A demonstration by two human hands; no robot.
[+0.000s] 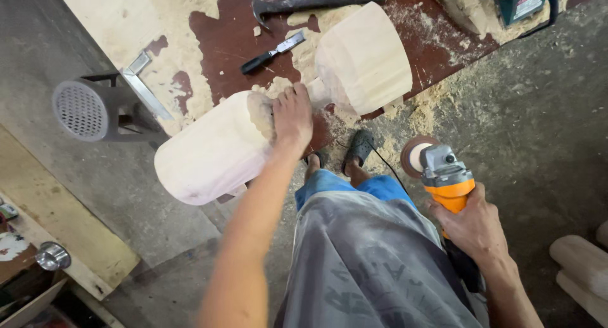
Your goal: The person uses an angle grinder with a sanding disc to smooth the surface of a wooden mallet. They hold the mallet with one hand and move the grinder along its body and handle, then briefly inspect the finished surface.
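A big pale carved wooden piece (215, 152) with two thick rounded ends and a narrow neck lies across a dusty brown workbench (225, 40). My left hand (292, 116) rests flat on its near end, close to the neck; the far end (364, 59) stands beyond. My right hand (474, 223) grips an orange and grey angle grinder (443, 173), held low at my right side, its sanding disc (415, 156) pointing at the floor.
A hammer (316, 0), a chisel (272, 52) and a metal square (144, 87) lie on the sawdust-covered bench. A grey fan (85, 109) stands left. A green power tool (522, 2) sits top right. Pale wooden pieces (582, 264) lie at right on the concrete floor.
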